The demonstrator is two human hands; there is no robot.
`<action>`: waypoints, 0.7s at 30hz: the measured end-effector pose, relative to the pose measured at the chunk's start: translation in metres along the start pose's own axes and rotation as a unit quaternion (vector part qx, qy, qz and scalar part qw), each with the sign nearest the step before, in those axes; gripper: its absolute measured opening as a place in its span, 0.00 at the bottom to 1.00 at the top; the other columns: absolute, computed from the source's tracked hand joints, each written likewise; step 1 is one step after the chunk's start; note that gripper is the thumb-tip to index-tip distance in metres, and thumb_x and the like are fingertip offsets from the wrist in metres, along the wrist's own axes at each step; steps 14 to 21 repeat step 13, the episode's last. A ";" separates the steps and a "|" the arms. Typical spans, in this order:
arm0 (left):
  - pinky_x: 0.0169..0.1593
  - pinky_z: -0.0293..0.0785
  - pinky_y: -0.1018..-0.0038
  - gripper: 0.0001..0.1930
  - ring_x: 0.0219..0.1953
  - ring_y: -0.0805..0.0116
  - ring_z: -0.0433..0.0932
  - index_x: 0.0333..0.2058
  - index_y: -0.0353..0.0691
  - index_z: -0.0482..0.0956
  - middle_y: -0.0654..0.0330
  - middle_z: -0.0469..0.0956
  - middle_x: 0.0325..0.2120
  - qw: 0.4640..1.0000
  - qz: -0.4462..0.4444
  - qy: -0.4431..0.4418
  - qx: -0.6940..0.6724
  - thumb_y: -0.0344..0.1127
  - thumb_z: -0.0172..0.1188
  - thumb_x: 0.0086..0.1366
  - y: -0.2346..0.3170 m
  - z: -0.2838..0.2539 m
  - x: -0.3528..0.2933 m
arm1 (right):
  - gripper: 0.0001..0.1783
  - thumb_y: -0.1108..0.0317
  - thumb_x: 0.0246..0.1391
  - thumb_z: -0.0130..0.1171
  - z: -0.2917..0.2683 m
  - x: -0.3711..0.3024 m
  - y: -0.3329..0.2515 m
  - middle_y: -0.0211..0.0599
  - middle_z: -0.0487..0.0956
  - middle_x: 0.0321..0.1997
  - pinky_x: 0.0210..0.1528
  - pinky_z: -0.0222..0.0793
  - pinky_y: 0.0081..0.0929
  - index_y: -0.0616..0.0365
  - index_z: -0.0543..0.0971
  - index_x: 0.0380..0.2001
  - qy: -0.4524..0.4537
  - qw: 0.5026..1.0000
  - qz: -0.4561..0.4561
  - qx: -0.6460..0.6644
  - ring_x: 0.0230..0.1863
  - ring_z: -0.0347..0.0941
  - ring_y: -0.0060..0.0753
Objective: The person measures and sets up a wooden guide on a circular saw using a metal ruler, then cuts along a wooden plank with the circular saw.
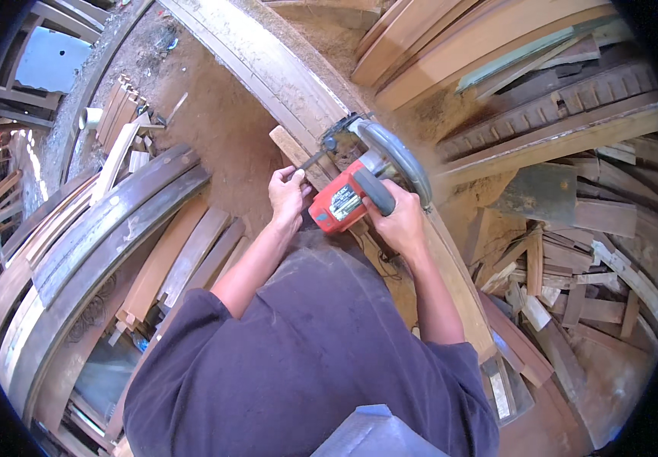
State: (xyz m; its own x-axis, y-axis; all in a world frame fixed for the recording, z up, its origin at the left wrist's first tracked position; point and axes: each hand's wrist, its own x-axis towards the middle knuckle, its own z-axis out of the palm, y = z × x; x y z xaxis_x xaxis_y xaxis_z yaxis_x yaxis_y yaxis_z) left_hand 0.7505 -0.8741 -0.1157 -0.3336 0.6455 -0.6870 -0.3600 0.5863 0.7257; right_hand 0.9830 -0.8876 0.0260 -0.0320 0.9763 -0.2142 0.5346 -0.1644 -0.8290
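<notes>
A circular saw (334, 209) with a red motor housing and a grey blade guard (397, 152) rests on a long wooden board (272, 80). My right hand (401, 221) is wrapped round its dark rear handle. From the front of the saw a thin dark guide bar (315, 159) sticks out to the left. My left hand (289, 194) is closed, thumb and fingers pinching at the outer end of that bar. Under the bar lies a short, lighter strip of wood (286, 143). The blade itself is hidden by the guard and the board.
Curved dark planks (116, 221) are stacked on the left. Stacked boards (481, 46) fill the far right, and a heap of offcuts (572, 266) lies nearer on the right. Sawdust (218, 114) covers the ground. A small bundle of sticks (122, 110) sits at the far left.
</notes>
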 end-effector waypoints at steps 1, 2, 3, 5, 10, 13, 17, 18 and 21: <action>0.41 0.82 0.73 0.16 0.39 0.71 0.82 0.55 0.34 0.73 0.58 0.80 0.43 1.000 0.000 0.006 0.009 0.32 0.64 0.73 0.002 0.000 0.000 | 0.11 0.71 0.57 0.69 0.001 0.001 0.000 0.52 0.86 0.34 0.42 0.78 0.38 0.61 0.85 0.43 0.002 1.000 0.000 0.000 0.36 0.87 0.47; 0.41 0.82 0.73 0.16 0.39 0.71 0.82 0.55 0.34 0.73 0.58 0.80 0.43 1.000 0.001 0.004 0.010 0.32 0.64 0.73 0.004 0.001 0.000 | 0.13 0.69 0.55 0.70 0.001 0.002 0.000 0.55 0.85 0.36 0.43 0.79 0.42 0.58 0.85 0.44 -0.001 1.000 0.005 -0.002 0.40 0.85 0.55; 0.40 0.82 0.73 0.16 0.39 0.71 0.82 0.55 0.34 0.73 0.58 0.80 0.42 1.000 -0.001 0.005 0.010 0.32 0.64 0.73 0.005 0.001 0.000 | 0.15 0.66 0.54 0.71 0.001 0.003 0.001 0.57 0.84 0.39 0.43 0.80 0.47 0.56 0.85 0.45 -0.005 1.000 0.011 -0.003 0.44 0.83 0.63; 0.40 0.82 0.73 0.16 0.39 0.71 0.82 0.55 0.34 0.73 0.58 0.80 0.42 1.000 0.001 0.005 0.011 0.32 0.64 0.73 0.007 0.000 0.003 | 0.15 0.66 0.54 0.72 0.004 0.005 0.002 0.57 0.85 0.39 0.44 0.80 0.48 0.56 0.85 0.45 -0.001 1.000 0.006 -0.002 0.44 0.83 0.63; 0.41 0.81 0.73 0.16 0.40 0.69 0.82 0.55 0.35 0.72 0.57 0.80 0.42 1.000 -0.006 -0.005 -0.002 0.32 0.64 0.73 0.007 -0.006 0.016 | 0.15 0.65 0.54 0.72 0.009 0.013 0.000 0.57 0.85 0.39 0.44 0.80 0.48 0.55 0.85 0.44 0.009 1.000 -0.008 0.001 0.44 0.83 0.63; 0.46 0.82 0.70 0.18 0.44 0.67 0.84 0.56 0.35 0.71 0.55 0.82 0.45 1.000 -0.010 -0.005 0.021 0.33 0.64 0.74 0.012 -0.005 0.016 | 0.16 0.63 0.54 0.72 0.008 0.016 -0.003 0.56 0.85 0.40 0.45 0.80 0.48 0.56 0.85 0.45 -0.008 1.000 0.010 -0.005 0.44 0.83 0.62; 0.46 0.82 0.70 0.18 0.44 0.67 0.84 0.56 0.35 0.71 0.55 0.82 0.45 1.000 -0.010 -0.005 0.021 0.33 0.64 0.74 0.012 -0.005 0.016 | 0.16 0.63 0.54 0.72 0.008 0.016 -0.003 0.56 0.85 0.40 0.45 0.80 0.48 0.56 0.85 0.45 -0.008 1.000 0.010 -0.005 0.44 0.83 0.62; 0.46 0.82 0.70 0.18 0.44 0.67 0.84 0.56 0.35 0.71 0.55 0.82 0.45 1.000 -0.010 -0.005 0.021 0.33 0.64 0.74 0.012 -0.005 0.016 | 0.16 0.63 0.54 0.72 0.008 0.016 -0.003 0.56 0.85 0.40 0.45 0.80 0.48 0.56 0.85 0.45 -0.008 1.000 0.010 -0.005 0.44 0.83 0.62; 0.46 0.82 0.70 0.18 0.44 0.67 0.84 0.56 0.35 0.71 0.55 0.82 0.45 1.000 -0.010 -0.005 0.021 0.33 0.64 0.74 0.012 -0.005 0.016 | 0.16 0.63 0.54 0.72 0.008 0.016 -0.003 0.56 0.85 0.40 0.45 0.80 0.48 0.56 0.85 0.45 -0.008 1.000 0.010 -0.005 0.44 0.83 0.62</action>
